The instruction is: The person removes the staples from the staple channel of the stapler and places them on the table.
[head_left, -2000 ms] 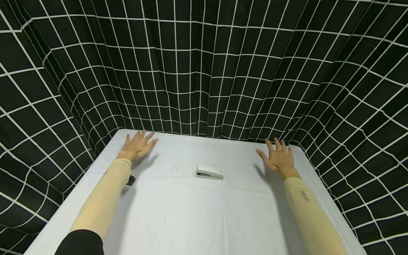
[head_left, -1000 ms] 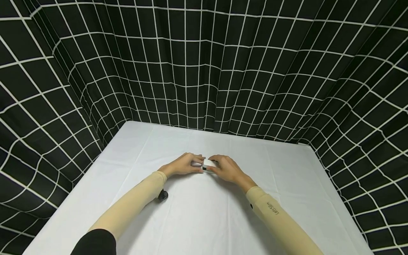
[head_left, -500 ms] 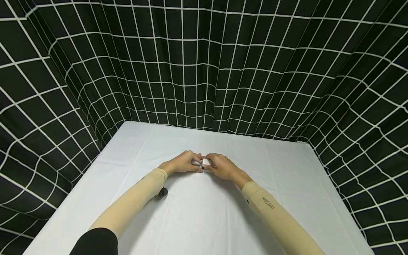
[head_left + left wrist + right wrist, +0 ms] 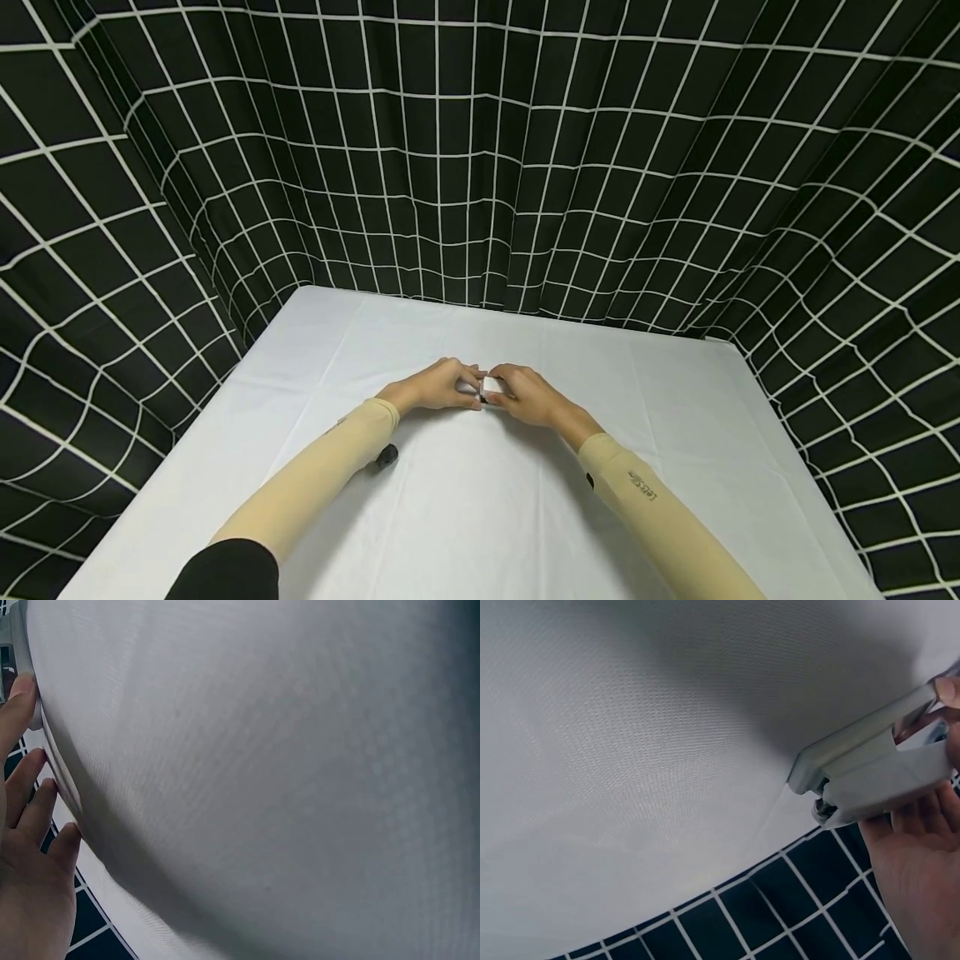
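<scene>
- Location: the white stapler (image 4: 491, 386) sits near the middle of the table (image 4: 675, 433), on its white cloth, between your two hands. Only a small patch of it shows in the head view.
- Left grip: your left hand (image 4: 435, 387) closes on the stapler from 9 o'clock, fingers curled over that end. In the left wrist view the fingers (image 4: 30, 795) lie along a pale edge, little else visible; how firmly they clamp cannot be confirmed.
- Right grip: your right hand (image 4: 525, 393) holds the opposite end from 3 o'clock. The right wrist view shows the stapler (image 4: 870, 776) pinched between thumb above and fingers (image 4: 922, 817) below, top arm and base slightly parted at the free end.
- Handling, judged: a rigid plastic shell over a metal mechanism; small, light to moderate in weight, not fragile. The smooth casing may slide under a loose pinch.
- The hinge is the weak point of control: the top arm pivots and springs, so pressure on the nose will close or fire it.
- Recommended hold: take it across the body sides or at the hinged rear, keeping fingertips clear of the gap between arm and base.
- Other item: a small dark object (image 4: 387, 455) lies on the table beside your left forearm at 7 o'clock from the stapler, apart from it; identity not determinable.
</scene>
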`<state>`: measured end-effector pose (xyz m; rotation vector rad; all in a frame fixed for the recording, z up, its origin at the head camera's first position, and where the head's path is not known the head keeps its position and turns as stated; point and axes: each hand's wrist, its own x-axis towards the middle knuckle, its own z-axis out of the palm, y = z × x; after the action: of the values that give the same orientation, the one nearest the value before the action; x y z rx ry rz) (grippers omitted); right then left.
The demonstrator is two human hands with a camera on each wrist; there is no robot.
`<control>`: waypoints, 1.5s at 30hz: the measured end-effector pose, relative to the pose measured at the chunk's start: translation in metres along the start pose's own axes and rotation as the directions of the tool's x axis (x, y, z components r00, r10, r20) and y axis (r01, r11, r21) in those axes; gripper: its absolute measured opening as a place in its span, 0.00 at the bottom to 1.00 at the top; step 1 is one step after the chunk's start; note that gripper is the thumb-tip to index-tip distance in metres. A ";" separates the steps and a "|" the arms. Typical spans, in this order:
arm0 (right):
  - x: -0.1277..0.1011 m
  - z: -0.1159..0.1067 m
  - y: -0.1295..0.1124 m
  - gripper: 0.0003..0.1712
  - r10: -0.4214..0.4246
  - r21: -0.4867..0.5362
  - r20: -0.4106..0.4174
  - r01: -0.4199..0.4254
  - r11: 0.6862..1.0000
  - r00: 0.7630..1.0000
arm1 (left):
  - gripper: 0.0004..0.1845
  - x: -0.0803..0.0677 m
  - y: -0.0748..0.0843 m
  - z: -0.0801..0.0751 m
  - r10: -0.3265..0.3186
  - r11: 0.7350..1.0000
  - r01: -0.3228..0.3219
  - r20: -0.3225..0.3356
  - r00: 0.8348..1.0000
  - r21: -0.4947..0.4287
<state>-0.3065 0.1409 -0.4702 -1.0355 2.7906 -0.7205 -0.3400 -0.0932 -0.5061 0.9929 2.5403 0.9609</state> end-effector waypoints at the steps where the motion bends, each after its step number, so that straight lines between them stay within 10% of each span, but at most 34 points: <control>1: -0.001 0.001 0.001 0.21 -0.001 0.002 -0.002 0.001 1.000 1.000 | 0.14 0.000 0.000 0.001 -0.001 1.000 0.001 -0.001 1.000 -0.001; 29: -0.080 -0.080 0.055 0.15 0.061 0.205 -0.149 -0.029 0.978 0.987 | 0.20 0.000 -0.001 0.003 -0.023 1.000 0.023 -0.009 1.000 0.013; 45: -0.123 -0.061 0.109 0.17 0.222 0.282 -0.075 -0.193 0.940 0.972 | 0.19 -0.003 0.001 0.002 -0.008 1.000 0.008 -0.017 1.000 -0.002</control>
<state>-0.2907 0.3152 -0.4762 -0.6606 2.7237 -1.1192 -0.3370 -0.0937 -0.5072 0.9776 2.5545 0.9733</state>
